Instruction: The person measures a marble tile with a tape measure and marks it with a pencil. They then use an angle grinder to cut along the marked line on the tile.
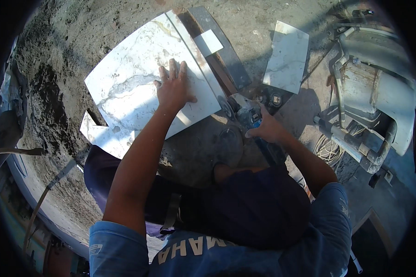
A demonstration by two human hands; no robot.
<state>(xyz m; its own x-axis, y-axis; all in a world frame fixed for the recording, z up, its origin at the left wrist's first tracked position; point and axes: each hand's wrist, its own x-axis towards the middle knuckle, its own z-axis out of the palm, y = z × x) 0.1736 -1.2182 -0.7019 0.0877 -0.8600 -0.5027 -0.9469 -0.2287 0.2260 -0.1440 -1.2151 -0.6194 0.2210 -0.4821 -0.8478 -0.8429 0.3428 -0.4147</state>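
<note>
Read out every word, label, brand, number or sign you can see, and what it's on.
Blue shirt: large pale capitals across it; I don't copy out printed words.
Left sleeve: pale print, too small to read.
Right sleeve: faint lettering, too small to read.
Angle grinder: no marking readable.

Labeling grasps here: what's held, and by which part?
The right hand holds a grinder by its body, near the disc end. The left hand grips nothing; it rests spread on the white tile.
</note>
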